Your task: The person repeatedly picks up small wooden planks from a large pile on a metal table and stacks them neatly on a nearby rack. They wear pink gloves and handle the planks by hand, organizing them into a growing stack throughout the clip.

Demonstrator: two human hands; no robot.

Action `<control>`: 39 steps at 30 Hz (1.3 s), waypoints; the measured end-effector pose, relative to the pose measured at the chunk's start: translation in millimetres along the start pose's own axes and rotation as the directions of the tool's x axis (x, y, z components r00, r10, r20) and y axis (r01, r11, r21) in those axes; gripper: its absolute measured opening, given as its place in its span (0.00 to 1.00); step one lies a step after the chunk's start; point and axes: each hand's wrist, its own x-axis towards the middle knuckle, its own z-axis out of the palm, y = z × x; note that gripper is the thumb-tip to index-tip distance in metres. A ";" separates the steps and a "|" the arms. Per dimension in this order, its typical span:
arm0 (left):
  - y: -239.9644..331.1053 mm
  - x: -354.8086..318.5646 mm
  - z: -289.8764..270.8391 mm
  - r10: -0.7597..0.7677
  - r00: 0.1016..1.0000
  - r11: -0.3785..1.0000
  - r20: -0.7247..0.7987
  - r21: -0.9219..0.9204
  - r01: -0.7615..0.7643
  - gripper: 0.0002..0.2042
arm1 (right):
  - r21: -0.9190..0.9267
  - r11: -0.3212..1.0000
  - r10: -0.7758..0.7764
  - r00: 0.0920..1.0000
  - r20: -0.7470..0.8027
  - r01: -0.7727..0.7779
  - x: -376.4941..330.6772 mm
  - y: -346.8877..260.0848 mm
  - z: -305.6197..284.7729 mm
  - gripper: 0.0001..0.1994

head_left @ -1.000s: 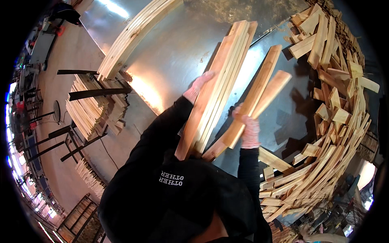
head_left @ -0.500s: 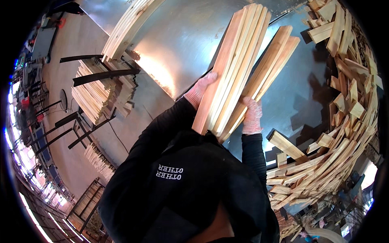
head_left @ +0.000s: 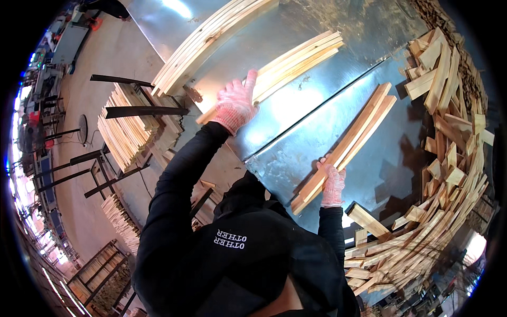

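Observation:
My left hand [head_left: 236,103], in a pink-and-white knit glove, is wrapped over the near end of a bundle of wooden slats [head_left: 298,61]. That bundle lies slantwise on the metal tabletop [head_left: 274,111], and the glove hides part of its near end. On the right, my right hand [head_left: 332,184], gloved the same way, grips two wooden slats [head_left: 351,140] side by side, near their lower end. Their far ends point up and to the right over the tabletop.
A longer stack of slats [head_left: 211,39] lies at the table's far left. Beside the table, more slats [head_left: 124,132] rest on a black metal rack [head_left: 140,111]. A large, loose heap of wood pieces [head_left: 433,211] curves along the right side.
My left hand has carried its bundle left and away from me, down onto the tabletop. The two slats in my right hand are now apart from that bundle and slightly nearer.

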 end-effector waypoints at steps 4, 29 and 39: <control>-12.8 9.2 10.6 -0.015 1.000 0.996 0.026 -0.082 0.017 0.49 | 0.106 0.994 -0.006 1.000 -0.010 0.008 16.9 4.6 44.7 0.24; -109.6 47.5 35.1 0.399 0.915 0.616 0.060 -0.757 -0.220 0.39 | -0.138 0.990 -0.006 0.999 -0.032 0.002 68.6 46.3 229.9 0.52; -105.1 27.2 59.0 0.334 0.939 0.675 0.078 -0.715 -0.181 0.47 | -0.206 0.977 -0.067 0.998 -0.012 0.063 23.7 -5.7 151.0 0.38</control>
